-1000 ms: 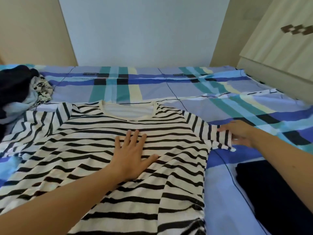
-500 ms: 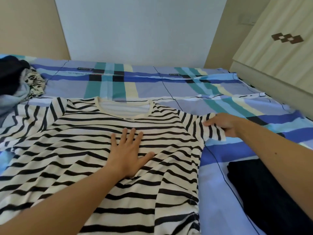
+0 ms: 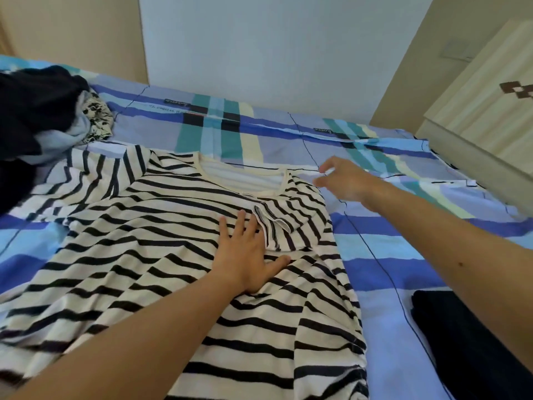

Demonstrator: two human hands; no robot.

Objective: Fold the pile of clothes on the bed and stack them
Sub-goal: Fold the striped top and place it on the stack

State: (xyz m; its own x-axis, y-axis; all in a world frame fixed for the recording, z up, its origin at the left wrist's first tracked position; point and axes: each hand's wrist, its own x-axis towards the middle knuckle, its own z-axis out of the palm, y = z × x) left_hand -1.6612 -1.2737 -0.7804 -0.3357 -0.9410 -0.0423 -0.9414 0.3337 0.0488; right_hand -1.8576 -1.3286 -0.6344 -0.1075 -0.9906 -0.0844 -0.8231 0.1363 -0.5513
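Observation:
A black-and-white striped shirt (image 3: 161,243) lies spread face-up on the plaid bed sheet (image 3: 380,255). Its right sleeve (image 3: 277,226) is folded inward over the chest. My left hand (image 3: 245,255) presses flat on the shirt's middle, fingers straight, just left of the folded sleeve. Near the shirt's right shoulder hovers my right hand (image 3: 343,180), fingers loose and holding nothing. A pile of unfolded clothes (image 3: 43,116), dark and patterned, sits at the back left. A folded dark garment (image 3: 467,342) lies at the lower right.
A pale wooden cabinet (image 3: 484,116) stands beside the bed at the right. The wall runs along the bed's far side. Bare sheet shows between the shirt and the folded dark garment.
My right hand carried the right sleeve inward, laid it over the chest and let go; it now sits by the shoulder. My left hand stays pressed on the shirt.

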